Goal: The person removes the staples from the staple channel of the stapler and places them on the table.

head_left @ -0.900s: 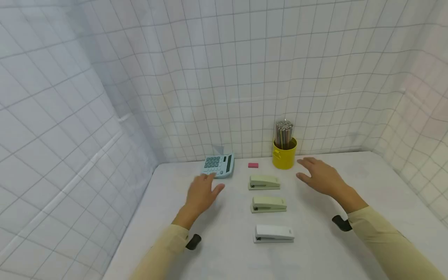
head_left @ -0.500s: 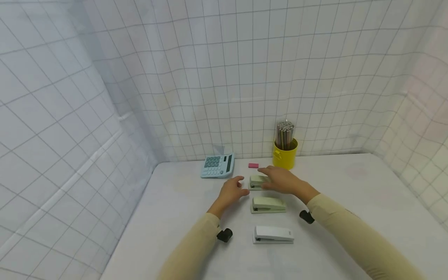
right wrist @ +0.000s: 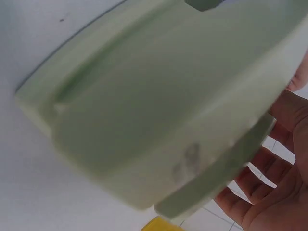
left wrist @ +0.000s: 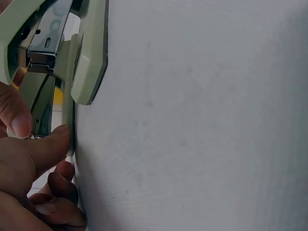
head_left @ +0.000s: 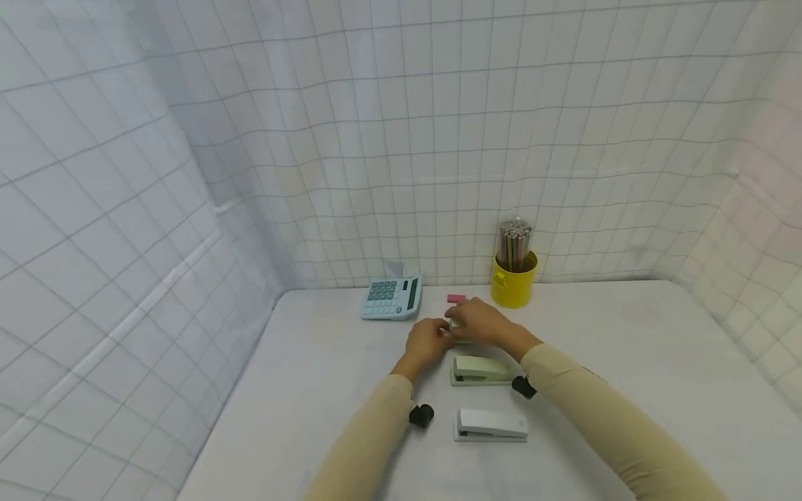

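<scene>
In the head view, a person's two hands meet at the back stapler (head_left: pixel 454 324), the farthest of three lined up on the white tabletop (head_left: pixel 313 390), toward its far edge. The right hand (head_left: pixel 484 323) covers most of it from above, while the left hand (head_left: pixel 426 343) is at its left end. The green middle stapler (head_left: pixel 481 369) lies just nearer, and the white stapler (head_left: pixel 491 422) nearer again. Along the tabletop's far edge sit a blue calculator (head_left: pixel 391 298), a pink eraser (head_left: pixel 456 298) just behind the right hand, and a yellow cup (head_left: pixel 514 289) holding a bundle of pencils (head_left: pixel 515 249).

In the left wrist view, the left hand's thumb presses the end of the back stapler's base, and its other fingers curl in beyond it, pinching that end. The middle stapler's front stands close to the camera, apart from the hand.

In the right wrist view, the middle stapler fills the foreground, blurred. Past it, the right hand's fingers curl around the back stapler, gripping it; the exact contact is partly hidden.
</scene>
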`<state>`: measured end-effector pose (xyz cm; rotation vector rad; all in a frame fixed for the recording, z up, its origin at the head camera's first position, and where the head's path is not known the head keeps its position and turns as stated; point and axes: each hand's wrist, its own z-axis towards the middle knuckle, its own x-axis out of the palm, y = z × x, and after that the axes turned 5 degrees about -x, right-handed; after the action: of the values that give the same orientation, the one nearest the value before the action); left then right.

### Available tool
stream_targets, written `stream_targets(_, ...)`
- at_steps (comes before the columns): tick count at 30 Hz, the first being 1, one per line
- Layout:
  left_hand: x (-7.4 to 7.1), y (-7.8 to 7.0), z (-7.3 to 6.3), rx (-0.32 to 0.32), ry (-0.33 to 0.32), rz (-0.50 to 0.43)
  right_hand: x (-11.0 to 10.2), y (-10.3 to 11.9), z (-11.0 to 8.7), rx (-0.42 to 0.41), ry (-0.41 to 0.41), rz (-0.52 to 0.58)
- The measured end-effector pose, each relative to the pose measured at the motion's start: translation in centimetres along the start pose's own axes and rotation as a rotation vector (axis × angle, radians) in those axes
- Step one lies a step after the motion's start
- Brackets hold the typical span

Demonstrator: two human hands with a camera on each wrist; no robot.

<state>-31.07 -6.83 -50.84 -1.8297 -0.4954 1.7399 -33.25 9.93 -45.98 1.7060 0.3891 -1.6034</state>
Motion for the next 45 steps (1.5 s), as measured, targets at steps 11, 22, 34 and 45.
stream_targets(11,0.0,-0.2,0.2,-0.037,-0.020,0.052,-1.8,0.3,-0.2,0.033,-0.046,-0.098)
stream_targets(22,-0.6,-0.3,0.6,-0.092,0.000,0.075,-4.9,-0.1,-1.4,0.025,-0.094,-0.005)
stream_targets(34,-0.6,-0.6,0.7,-0.108,0.015,0.057,-6.4,-2.5,-4.3,0.063,-0.168,0.267)
stream_targets(45,0.3,-0.5,-0.1,-0.102,-0.007,0.077,-5.7,-4.3,-7.6,0.157,-0.241,0.408)
